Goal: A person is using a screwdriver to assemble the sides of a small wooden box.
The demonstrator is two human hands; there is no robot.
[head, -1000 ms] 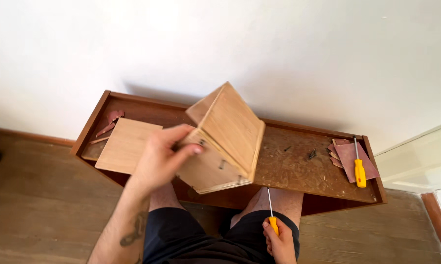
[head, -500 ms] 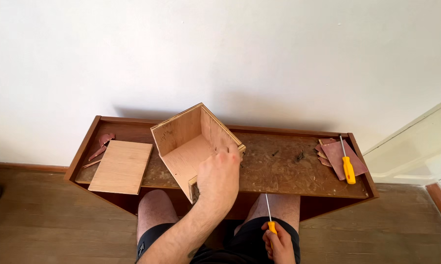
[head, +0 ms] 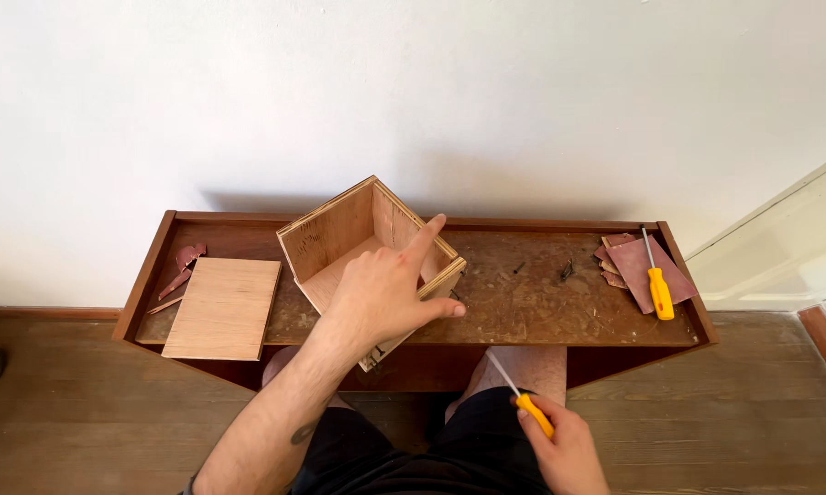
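The open plywood box stands tilted on a corner on the dark brown wooden tray-top bench, its near edge overhanging the front rim. The left hand rests over the box's near wall, fingers spread and loose, not clamped. The right hand is closed around a yellow-handled screwdriver, held low over the knee, blade pointing up toward the bench. Risk: with only light contact, the overhanging box may tip or slide off the front; the raised blade may scratch the wood. A flat plywood panel lies beside the box; a second yellow-handled screwdriver rests on reddish sandpaper sheets.
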